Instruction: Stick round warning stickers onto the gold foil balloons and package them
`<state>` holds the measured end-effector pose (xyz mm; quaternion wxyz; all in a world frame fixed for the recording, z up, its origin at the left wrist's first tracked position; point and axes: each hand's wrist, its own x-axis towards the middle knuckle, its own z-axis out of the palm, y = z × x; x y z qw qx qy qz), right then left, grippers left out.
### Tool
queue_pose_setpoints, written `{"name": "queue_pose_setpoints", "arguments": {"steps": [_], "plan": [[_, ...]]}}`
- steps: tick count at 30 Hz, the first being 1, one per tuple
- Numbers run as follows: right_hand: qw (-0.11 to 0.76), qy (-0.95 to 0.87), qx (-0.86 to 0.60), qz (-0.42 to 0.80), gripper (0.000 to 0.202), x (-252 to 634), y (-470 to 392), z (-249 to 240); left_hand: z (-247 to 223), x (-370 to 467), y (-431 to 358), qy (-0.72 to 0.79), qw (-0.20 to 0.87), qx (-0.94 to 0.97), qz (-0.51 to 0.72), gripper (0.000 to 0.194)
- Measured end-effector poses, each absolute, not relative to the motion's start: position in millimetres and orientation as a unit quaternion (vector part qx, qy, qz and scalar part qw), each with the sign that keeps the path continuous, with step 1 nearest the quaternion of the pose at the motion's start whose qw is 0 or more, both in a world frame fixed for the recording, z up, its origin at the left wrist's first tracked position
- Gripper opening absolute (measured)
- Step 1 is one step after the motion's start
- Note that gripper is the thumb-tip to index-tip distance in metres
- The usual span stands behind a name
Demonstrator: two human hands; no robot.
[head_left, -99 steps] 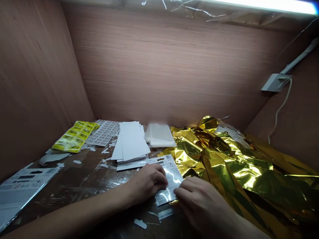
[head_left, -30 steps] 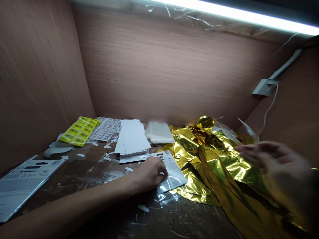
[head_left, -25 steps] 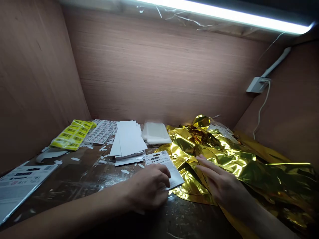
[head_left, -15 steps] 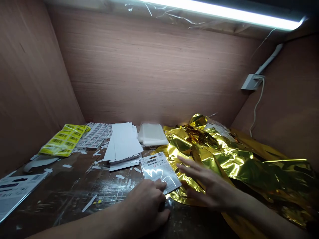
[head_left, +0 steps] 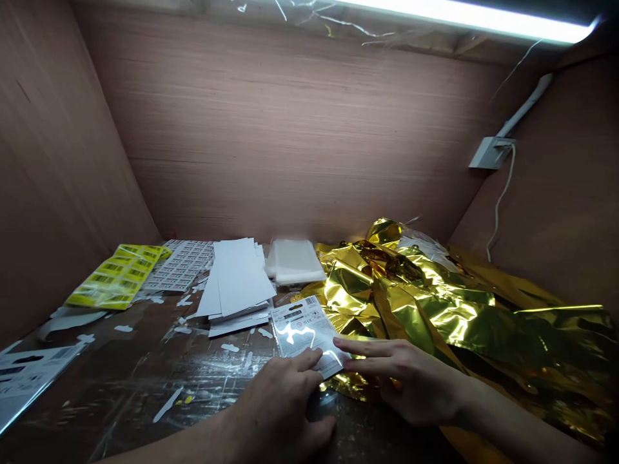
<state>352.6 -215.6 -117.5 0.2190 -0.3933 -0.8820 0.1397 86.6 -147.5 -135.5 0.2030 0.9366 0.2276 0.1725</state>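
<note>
A flat printed packet (head_left: 300,335) in glossy clear wrap, with a hang hole at its top edge, lies tilted on the table. My left hand (head_left: 283,399) rests its fingertips on the packet's lower edge, the thumb spread apart on the table. From the right, my right hand (head_left: 406,374) reaches in with two fingers stretched out, their tips at the packet's right edge; its other fingers are partly hidden below. Crumpled gold foil (head_left: 449,309) spreads behind and beside my right hand, and it also lies against the packet.
White cards (head_left: 242,277) are stacked behind the packet, beside clear plastic sleeves (head_left: 296,261). Yellow barcode labels (head_left: 116,274) and a printed label sheet (head_left: 181,264) lie at the left. Another packet (head_left: 29,377) sits front left. Paper scraps (head_left: 167,405) litter the table.
My right hand has moved down, bringing its fingertips onto the packet's right edge. My left hand stays on the packet's lower edge. The view has shifted slightly.
</note>
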Motion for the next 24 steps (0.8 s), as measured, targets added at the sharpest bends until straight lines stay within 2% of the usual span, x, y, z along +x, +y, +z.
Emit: {"name": "queue_pose_setpoints", "arguments": {"steps": [2, 6, 10, 13, 15, 18, 21, 24], "plan": [[0.208, -0.885, -0.394, 0.139, 0.067, 352.0, -215.1, -119.6, -137.2, 87.3, -146.4, 0.215, 0.202, 0.935, 0.199, 0.02], [0.197, -0.9, -0.375, 0.104, 0.042, 352.6, -213.3, -121.1, -137.0, 88.2, -144.8, 0.233, 0.207, 0.925, 0.219, 0.01], [0.205, -0.912, -0.351, 0.057, 0.026, 355.4, -209.8, -127.2, -134.8, 88.7, -145.2, 0.241, 0.221, 0.917, 0.229, 0.02], [0.248, -0.898, -0.36, 0.038, 0.014, 355.4, -208.0, -134.7, -138.1, 89.3, -146.6, 0.24, 0.21, 0.924, 0.212, 0.023], [0.28, -0.88, -0.381, 0.05, 0.012, 353.3, -207.1, -137.4, -143.3, 89.4, -147.0, 0.234, 0.198, 0.928, 0.212, 0.022], [0.3, -0.852, -0.417, 0.099, 0.015, 348.7, -203.8, -136.3, -149.7, 88.4, -144.7, 0.217, 0.183, 0.934, 0.214, 0.008], [0.31, -0.829, -0.445, 0.137, 0.014, 345.7, -197.3, -133.1, -147.9, 86.7, -136.9, 0.202, 0.188, 0.94, 0.202, 0.019], [0.32, -0.815, -0.457, 0.156, 0.011, 344.9, -189.7, -131.8, -140.9, 85.8, -125.9, 0.196, 0.229, 0.93, 0.212, 0.019]]}}
